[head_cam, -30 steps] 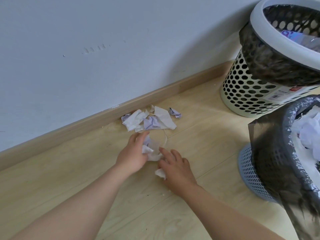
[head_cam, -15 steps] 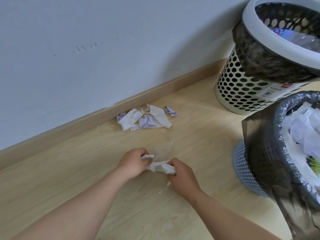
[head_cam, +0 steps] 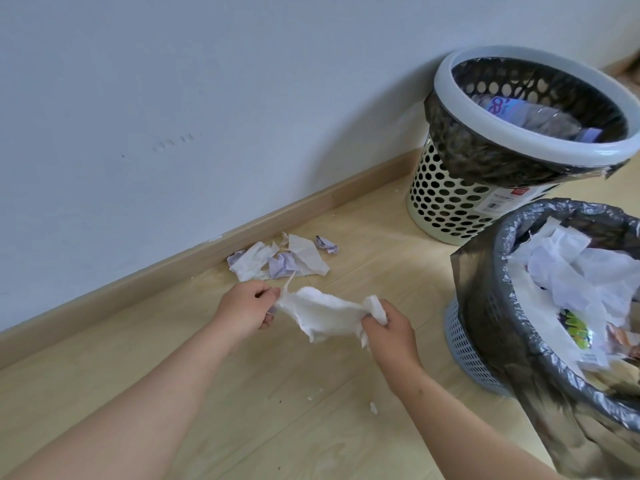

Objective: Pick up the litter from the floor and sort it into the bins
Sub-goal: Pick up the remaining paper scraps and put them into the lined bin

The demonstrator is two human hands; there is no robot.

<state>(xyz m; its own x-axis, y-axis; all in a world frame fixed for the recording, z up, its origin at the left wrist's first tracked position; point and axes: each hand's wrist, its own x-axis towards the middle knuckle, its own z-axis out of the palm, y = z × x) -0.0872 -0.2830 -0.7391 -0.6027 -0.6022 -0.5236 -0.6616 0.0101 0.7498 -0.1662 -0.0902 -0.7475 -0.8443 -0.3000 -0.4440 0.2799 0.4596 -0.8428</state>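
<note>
A crumpled white tissue (head_cam: 320, 315) hangs stretched between both hands, above the wooden floor. My left hand (head_cam: 244, 311) pinches its left end and my right hand (head_cam: 388, 330) grips its right end. A pile of white and purple paper scraps (head_cam: 277, 259) lies on the floor against the baseboard, just beyond the hands. A small purple paper ball (head_cam: 326, 244) sits to the right of the pile. To the right stands a blue mesh bin (head_cam: 505, 258) with a grey liner, full of white tissues. Behind it stands a cream perforated bin (head_cam: 450, 199) with a dark liner.
The white wall and wooden baseboard (head_cam: 145, 275) close off the far side. Tiny white crumbs (head_cam: 373, 407) lie on the floor below my right forearm. The grey liner of the near bin hangs loose down its side at the lower right.
Both hands have gathered the tissue off the floor and lifted it, pulling it apart between them. The view has shifted so both bins show more fully.
</note>
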